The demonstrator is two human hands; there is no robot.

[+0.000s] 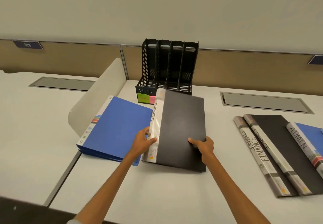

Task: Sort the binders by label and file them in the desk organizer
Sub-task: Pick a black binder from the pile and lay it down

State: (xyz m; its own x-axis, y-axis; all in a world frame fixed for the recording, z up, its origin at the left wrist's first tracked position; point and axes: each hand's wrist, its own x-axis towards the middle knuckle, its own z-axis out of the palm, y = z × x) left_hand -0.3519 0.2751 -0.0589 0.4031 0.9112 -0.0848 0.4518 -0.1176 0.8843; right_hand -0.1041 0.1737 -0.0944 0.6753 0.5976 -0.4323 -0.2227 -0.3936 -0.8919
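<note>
A black binder [183,126] with a clear spine marked SPORTS lies in the middle of the desk, its far end over the organizer's front. My left hand [143,141] grips its spine edge and my right hand [203,145] grips its right edge. The black desk organizer [169,66] with several upright slots stands behind it, a green and a pink sticky note on its front. A stack of blue binders [117,129] lies to the left. At the right lie two black FINANCE binders [272,154] and a blue ADMIN binder [307,140].
A beige curved divider panel [97,94] stands left of the organizer. Two grey cable hatches [264,102] are set into the desktops. A tan partition wall [244,66] runs behind the desk.
</note>
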